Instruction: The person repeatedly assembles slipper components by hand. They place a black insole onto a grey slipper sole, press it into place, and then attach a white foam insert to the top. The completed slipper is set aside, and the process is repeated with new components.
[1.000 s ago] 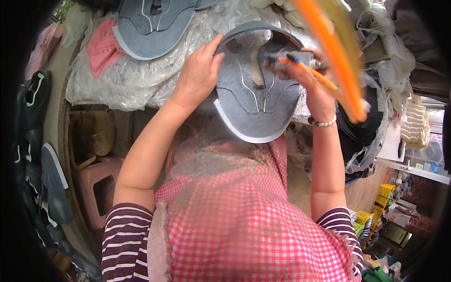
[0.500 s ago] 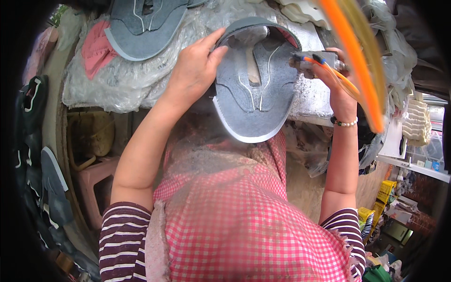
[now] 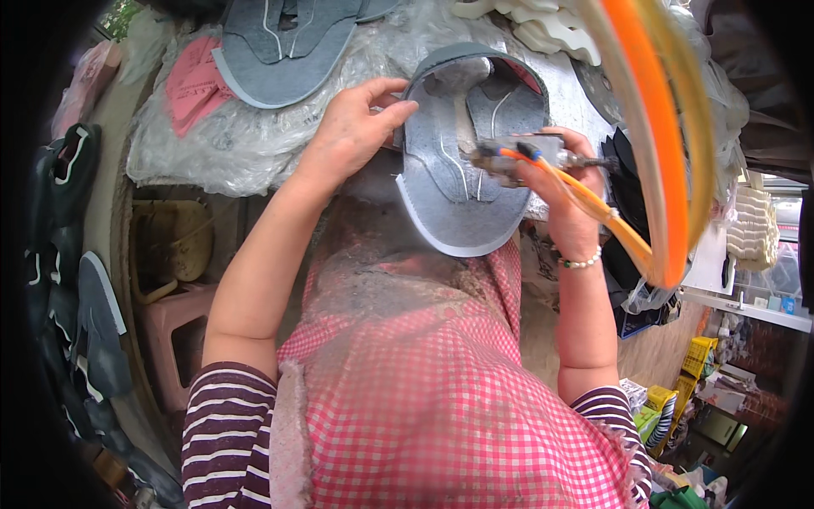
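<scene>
A grey shoe upper (image 3: 432, 204) with white piping and a pale curved edge stands in front of me, its pinkish inner lining showing at the far rim. My left hand (image 3: 356, 127) pinches the rim on its left side between thumb and fingers. Across the middle of the upper, my right hand (image 3: 568, 174) grips a metal air tool (image 3: 517, 157) fed by thin orange hoses. The tool's front end hides part of the upper's opening and piping. Whether the tool touches the upper, I cannot tell.
Another grey shoe upper (image 3: 284, 68) lies at the far left on crumpled clear plastic (image 3: 254, 144), beside a pink piece (image 3: 195, 85). A thick orange hose (image 3: 653, 144) loops down at the right. Dark uppers (image 3: 64, 229) line the left edge; a pinkish stool (image 3: 170, 327) stands below.
My right hand has brought the air tool leftward, from the upper's right edge to over its middle. My left hand keeps its hold on the rim, and the upper has tilted slightly.
</scene>
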Motion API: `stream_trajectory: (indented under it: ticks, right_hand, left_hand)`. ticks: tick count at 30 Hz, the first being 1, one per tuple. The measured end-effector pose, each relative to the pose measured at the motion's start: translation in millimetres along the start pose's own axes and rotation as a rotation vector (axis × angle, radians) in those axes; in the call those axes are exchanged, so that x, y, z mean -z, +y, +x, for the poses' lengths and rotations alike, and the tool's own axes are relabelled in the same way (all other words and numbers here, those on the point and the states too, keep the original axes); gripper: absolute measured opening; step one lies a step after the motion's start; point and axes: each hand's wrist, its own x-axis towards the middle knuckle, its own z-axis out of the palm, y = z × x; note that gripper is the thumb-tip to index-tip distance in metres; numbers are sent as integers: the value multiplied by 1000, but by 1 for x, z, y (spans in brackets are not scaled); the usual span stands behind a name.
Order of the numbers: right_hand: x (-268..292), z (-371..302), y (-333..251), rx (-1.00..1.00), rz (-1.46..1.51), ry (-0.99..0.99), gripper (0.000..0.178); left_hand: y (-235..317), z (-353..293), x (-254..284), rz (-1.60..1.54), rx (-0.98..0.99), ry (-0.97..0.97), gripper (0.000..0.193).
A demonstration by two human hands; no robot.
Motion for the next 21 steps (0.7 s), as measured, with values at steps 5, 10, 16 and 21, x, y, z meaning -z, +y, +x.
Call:
stream_trajectory:
  ticks: [5,10,16,21]
  right_hand:
    - [80,6,20,184,-226,132,42]
    - [98,12,6,120,40,245,41]
    - [115,73,51,-162,478,262,24]
    - [109,99,68,-197,378,180,19]
  left_hand:
    - [11,0,-3,98,205,-99,44]
    - [-7,-1,-18,103,18,199,41]
    - [-1,5,8,77,92,342,48]
    - [-13,2,20,193,-48,604,51]
